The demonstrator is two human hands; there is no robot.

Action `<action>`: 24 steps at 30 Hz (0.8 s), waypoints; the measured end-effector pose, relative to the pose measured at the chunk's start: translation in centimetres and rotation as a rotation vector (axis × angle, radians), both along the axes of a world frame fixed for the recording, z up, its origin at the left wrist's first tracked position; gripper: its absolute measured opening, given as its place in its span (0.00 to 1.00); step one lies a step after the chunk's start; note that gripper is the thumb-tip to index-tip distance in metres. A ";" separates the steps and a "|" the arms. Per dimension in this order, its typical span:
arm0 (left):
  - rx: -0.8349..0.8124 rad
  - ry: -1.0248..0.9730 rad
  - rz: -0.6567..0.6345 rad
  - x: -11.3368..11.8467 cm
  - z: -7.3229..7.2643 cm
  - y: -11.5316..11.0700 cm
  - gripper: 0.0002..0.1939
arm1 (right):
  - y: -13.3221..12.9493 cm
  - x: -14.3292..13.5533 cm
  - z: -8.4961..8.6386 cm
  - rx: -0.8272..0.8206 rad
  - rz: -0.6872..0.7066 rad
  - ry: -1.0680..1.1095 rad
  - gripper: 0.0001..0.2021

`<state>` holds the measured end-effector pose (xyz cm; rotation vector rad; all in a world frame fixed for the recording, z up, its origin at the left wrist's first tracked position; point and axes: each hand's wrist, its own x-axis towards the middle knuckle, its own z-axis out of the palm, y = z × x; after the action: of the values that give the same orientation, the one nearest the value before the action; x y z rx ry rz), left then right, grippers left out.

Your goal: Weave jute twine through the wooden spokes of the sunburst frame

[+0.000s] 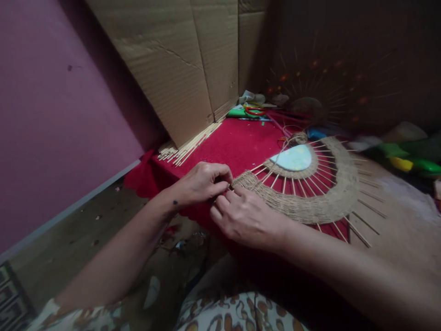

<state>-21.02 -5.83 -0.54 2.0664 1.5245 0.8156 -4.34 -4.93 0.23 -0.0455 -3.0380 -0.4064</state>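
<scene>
A half-round piece of thin sticks and woven twine [310, 204] lies on the red cloth, its sticks fanning out from a pale blue half-disc [292, 158]. At its left end, my left hand [206, 179] pinches the edge with thumb and forefinger. Close against it, my right hand [241, 211] has its fingers curled at the same edge, below and right of the left one. What lies between the fingertips is too small to name. A strand of twine [284, 146] runs from a small bundle behind the half-disc.
Loose sticks [193, 147] lie by a large cardboard sheet [179, 59] at the back left. Orange-handled scissors [255, 111] rest on a green item behind. Colourful items [401, 163] lie at the far right. Scraps dot the floor [86, 248].
</scene>
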 end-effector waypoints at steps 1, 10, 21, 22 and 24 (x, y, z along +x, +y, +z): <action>-0.011 -0.014 -0.001 0.0 0.0 0.0 0.07 | 0.0 0.2 0.1 0.000 0.013 -0.008 0.14; -0.015 -0.020 -0.037 0.2 0.1 -0.2 0.07 | 1.3 1.7 -0.5 -0.038 0.118 0.124 0.11; -0.015 -0.010 -0.041 0.1 0.4 -0.2 0.07 | -1.5 -0.8 1.2 0.097 0.069 -0.080 0.12; -0.015 -0.014 -0.039 0.1 0.4 -0.3 0.07 | -1.3 -0.9 1.3 0.077 0.072 -0.087 0.12; -0.023 -0.017 -0.025 0.0 0.5 -0.4 0.07 | -0.8 -0.5 1.6 0.008 0.042 -0.093 0.12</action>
<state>-20.98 -6.21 -0.06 2.0527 1.4896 0.7999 -4.87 -5.73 1.83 0.0390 -3.1219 -0.4297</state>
